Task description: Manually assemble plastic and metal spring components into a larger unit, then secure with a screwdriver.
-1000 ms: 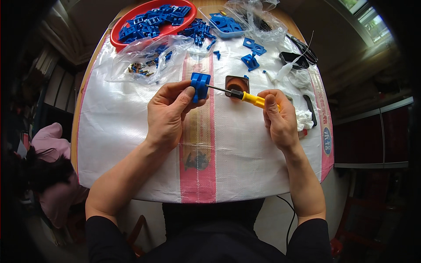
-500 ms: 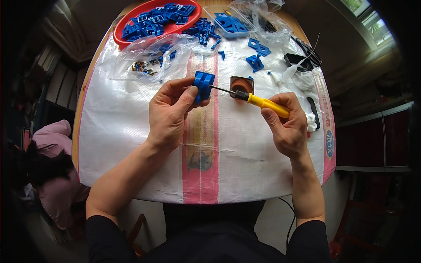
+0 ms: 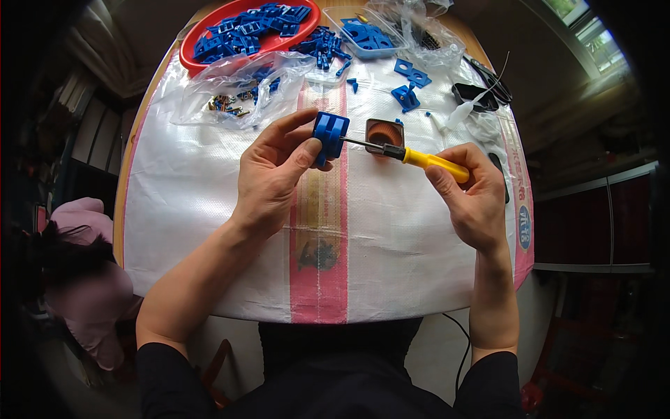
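fingers: my left hand [image 3: 272, 174] pinches the blue plastic block [image 3: 329, 134], right hand [image 3: 474, 195] wraps the yellow-handled screwdriver [image 3: 419, 159]
tip: touching the block
tabletop [image 3: 209, 209]: white woven sheet

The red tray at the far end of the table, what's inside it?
The red tray holds a heap of small blue plastic parts. Its floor beneath them is mostly covered, and a clear bag overlaps its near rim.

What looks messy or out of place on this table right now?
A few small blue parts lie loose on the white woven sheet, outside the red tray and the clear bin. Otherwise nothing stands out: the left hand holds a blue block, the right hand a yellow-handled screwdriver.
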### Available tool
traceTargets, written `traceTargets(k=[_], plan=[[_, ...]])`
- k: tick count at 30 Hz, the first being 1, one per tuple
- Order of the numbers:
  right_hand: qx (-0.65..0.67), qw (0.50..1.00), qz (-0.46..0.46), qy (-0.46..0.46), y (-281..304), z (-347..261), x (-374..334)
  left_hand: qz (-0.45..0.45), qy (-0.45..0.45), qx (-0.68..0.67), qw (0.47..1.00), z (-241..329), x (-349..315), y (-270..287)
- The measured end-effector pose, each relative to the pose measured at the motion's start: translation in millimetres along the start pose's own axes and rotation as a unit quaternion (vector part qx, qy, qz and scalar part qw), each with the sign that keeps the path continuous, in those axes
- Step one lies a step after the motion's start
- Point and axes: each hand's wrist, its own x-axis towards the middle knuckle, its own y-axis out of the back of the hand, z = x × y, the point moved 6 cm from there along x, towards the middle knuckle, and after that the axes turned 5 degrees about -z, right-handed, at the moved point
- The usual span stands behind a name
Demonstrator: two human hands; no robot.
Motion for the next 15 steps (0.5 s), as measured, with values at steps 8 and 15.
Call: traceTargets(k=[8, 15], plan=[[-0.027, 0.996, -0.087, -0.014, 10, -3, 16, 0.011, 0.013, -0.020, 1.000, -5, 1, 4], [-0.061, 0.997, -0.031, 0.033, 13, 20, 11, 0.018, 0.032, -0.016, 0.999, -12, -1, 4]])
